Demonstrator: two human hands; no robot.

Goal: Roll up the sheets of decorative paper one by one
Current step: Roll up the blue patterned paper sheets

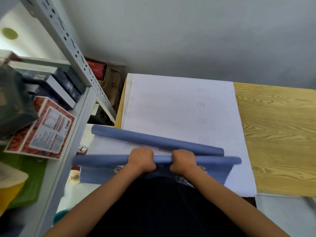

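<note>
blue paper roll [102, 161] blurred, fingers [142, 152] curled over it, tips hidden

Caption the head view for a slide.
Both hands roll a blue paper sheet beside a finished blue roll.

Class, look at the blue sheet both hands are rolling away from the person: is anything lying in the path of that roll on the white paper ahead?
Yes. A finished blue roll lies across the white paper, just beyond the roll being formed that the left hand and right hand grip.
</note>
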